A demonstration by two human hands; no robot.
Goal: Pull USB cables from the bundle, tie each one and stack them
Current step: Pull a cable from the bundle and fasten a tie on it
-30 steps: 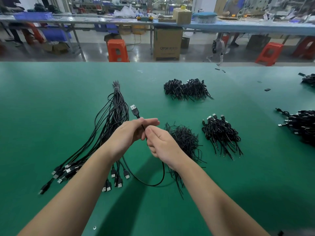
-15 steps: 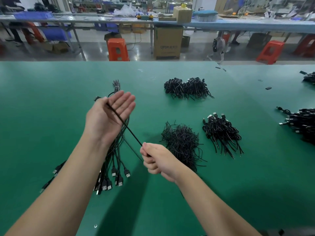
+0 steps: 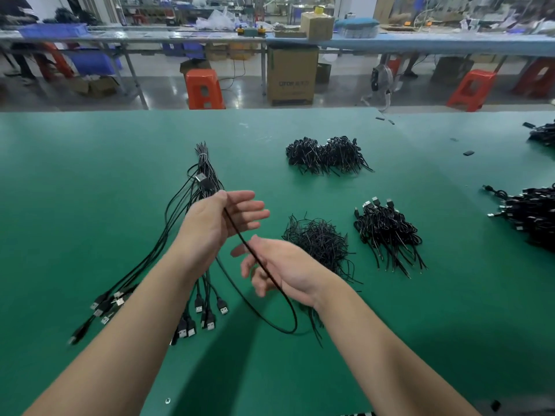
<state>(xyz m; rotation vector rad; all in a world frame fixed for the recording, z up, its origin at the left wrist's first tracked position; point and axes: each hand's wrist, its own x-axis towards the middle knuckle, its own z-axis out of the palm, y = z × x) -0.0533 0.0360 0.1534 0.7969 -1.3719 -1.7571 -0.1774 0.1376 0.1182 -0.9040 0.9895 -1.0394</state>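
Nearest, hung a slack loop of the cable point(image 3: 240, 235) low over the green table point(image 3: 90, 175), just ahead of the right wrist. Judged the step as coiling that one pulled cable for tying. Best done by keeping the loops even and small, feeding slack steadily across the right hand point(image 3: 285, 271) and never letting the hanging loop snag on the plugs lying just beside it.

Showed the right hand relaxed, fingers spread and loosely bent, with the cable running across them; no firm pinch to be made out, partly through blur. Further on, held the cable at the left hand point(image 3: 216, 223): thumb pinning it against the palm's edge, the other fingers out straight. Left the cable's USB plug point(image 3: 204, 180) sticking out just beyond that thumb, so the pinned point sat near the plug end and the long tail fell toward the body.

Beneath and beyond the left hand, lay the bundle point(image 3: 204, 163), tied at its far end, plugs fanned near. To the right, lay a pile of ties point(image 3: 318, 241) near the right hand, then a stack of tied cables point(image 3: 387, 232); well beyond, another heap point(image 3: 327, 154).
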